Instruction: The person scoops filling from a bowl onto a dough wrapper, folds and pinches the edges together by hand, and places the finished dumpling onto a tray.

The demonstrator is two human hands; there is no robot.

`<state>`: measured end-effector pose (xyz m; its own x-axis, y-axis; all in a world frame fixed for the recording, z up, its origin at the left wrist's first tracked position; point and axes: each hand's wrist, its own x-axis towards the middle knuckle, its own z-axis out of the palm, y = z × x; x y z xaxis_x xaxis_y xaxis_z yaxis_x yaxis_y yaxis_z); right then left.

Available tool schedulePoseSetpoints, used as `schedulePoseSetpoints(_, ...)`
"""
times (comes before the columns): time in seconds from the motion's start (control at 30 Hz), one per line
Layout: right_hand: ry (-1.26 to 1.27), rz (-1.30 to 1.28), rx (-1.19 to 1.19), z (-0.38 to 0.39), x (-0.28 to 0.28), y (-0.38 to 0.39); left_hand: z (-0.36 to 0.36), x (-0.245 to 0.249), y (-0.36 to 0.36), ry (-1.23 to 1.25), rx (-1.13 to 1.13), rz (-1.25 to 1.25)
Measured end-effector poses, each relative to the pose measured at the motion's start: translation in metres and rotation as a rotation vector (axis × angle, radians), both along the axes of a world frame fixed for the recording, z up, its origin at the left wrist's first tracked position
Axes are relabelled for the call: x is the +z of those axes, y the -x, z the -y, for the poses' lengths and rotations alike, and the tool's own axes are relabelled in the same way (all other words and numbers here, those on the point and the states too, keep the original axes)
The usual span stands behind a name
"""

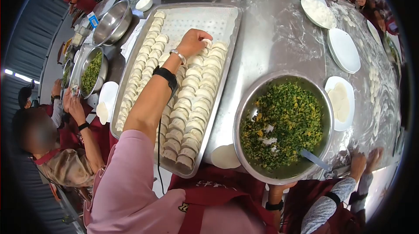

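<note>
steel table [266, 28]: left hand [193, 44] over tray [239, 26], apparently pinching dumpling [208, 42] at fingertips [204, 35]; right hand [281, 187] state unclear

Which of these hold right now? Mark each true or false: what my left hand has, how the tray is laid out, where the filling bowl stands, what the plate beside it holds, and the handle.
1. The left hand holds a dumpling at its fingertips. True.
2. The dumplings on the tray lie in a loose heap. False: the tray holds them in rows.
3. The filling bowl stands on the tray. False: the bowl is on the table, right of the tray.
4. The plate right of the bowl holds flat round wrappers. True.
5. A handle extends over the bowl's rim. True.
</note>
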<state>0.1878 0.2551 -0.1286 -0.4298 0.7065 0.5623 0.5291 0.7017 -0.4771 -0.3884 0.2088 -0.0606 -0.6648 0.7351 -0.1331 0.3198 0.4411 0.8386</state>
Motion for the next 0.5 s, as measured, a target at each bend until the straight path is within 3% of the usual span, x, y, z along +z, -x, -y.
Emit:
schedulePoseSetpoints(0.07, 0.001, 0.002, -0.001, 0.001, 0.001, -0.001, 0.001, 0.000, 0.000, 0.032, -0.007, -0.031)
schedulePoseSetpoints(0.27, -0.007, 0.009, 0.001, 0.002, 0.001, 0.000, 0.003, 0.001, -0.005, 0.090, -0.124, -0.470)
schedulePoseSetpoints(0.5, -0.037, 0.006, 0.017, -0.001, -0.003, -0.002, 0.005, -0.007, -0.010, 0.113, -0.119, -0.594)
